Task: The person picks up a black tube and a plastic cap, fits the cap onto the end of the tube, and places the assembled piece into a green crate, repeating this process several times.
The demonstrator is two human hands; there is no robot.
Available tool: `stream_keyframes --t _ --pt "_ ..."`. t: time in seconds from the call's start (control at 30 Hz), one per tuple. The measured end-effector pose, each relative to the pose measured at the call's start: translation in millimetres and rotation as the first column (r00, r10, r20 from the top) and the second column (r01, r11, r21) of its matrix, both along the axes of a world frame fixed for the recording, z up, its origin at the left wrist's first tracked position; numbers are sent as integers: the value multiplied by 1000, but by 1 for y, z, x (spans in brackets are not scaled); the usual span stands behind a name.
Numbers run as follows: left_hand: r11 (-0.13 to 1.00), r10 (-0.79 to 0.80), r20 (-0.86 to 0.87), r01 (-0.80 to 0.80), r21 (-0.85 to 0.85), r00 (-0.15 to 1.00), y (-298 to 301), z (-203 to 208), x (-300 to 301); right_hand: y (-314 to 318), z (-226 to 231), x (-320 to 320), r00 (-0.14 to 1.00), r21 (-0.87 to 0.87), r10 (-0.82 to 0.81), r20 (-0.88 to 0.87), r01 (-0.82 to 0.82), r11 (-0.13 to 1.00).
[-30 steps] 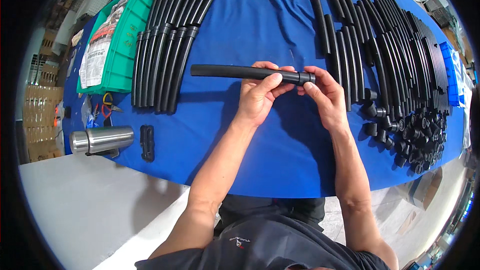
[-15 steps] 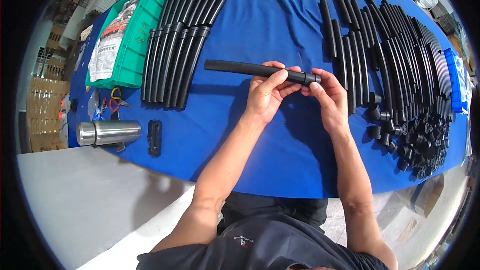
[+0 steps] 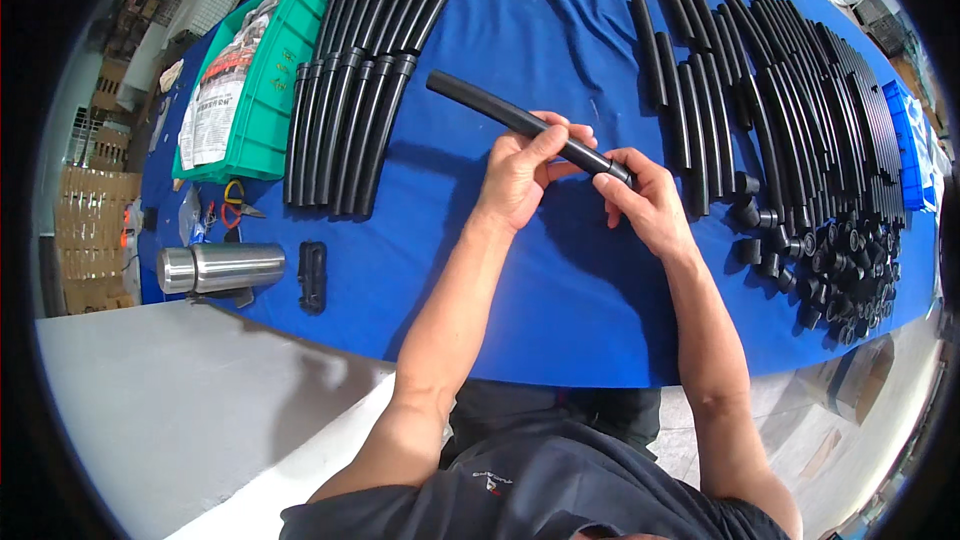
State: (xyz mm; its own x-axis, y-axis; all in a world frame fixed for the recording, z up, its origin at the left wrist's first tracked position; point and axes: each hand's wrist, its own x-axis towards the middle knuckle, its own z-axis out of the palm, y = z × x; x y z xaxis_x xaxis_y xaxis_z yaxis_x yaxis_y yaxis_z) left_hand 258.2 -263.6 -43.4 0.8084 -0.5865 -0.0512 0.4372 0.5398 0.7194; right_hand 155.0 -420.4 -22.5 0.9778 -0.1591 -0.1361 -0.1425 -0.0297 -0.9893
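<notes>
A straight black tube (image 3: pixel 490 106) is held above the blue cloth, its bare end pointing up and to the left. My left hand (image 3: pixel 520 172) is closed around it past the middle, thumb on top. At the lower right end, a black collar (image 3: pixel 620 174) sits on the tube, and my right hand (image 3: pixel 645 198) pinches it between thumb and fingers. To the right lie many loose black tubes (image 3: pixel 790 110), with a heap of short black collars (image 3: pixel 850 275) below them. On the left, black tubes with collars (image 3: pixel 345 130) rest side by side in two rows.
Beyond the collared tubes stands a green crate (image 3: pixel 268 90) with newspaper over it. A steel flask (image 3: pixel 235 268), scissors (image 3: pixel 235 205) and a black slotted piece (image 3: pixel 312 278) lie at the left front. A blue bin (image 3: pixel 908 160) stands at the far right.
The held tube has tilted, its free left end rising and its collared end dropping. My right hand has shifted down and slightly left with the collar.
</notes>
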Motion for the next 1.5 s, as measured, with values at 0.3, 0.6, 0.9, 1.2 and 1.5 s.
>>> stream_keyframes --t 0.3,0.6,0.9,1.2,1.5 --pt "998 10 -67 -6 69 998 5 -3 3 2 2 1 1000 -122 11 10 -10 993" --pt "999 -2 -131 6 34 991 3 -1 -1 6 -3 -2 998 24 -57 34 56 998" --pt "989 141 -31 -139 58 990 7 4 5 20 -12 0 906 -682 59 420 273 678" --pt "987 160 -53 -159 17 986 0 2 -3 17 -2 1 920 -649 44 390 241 721" --pt "981 184 -45 -181 62 982 -2 3 -6 15 -2 1 931 -664 60 360 210 717"
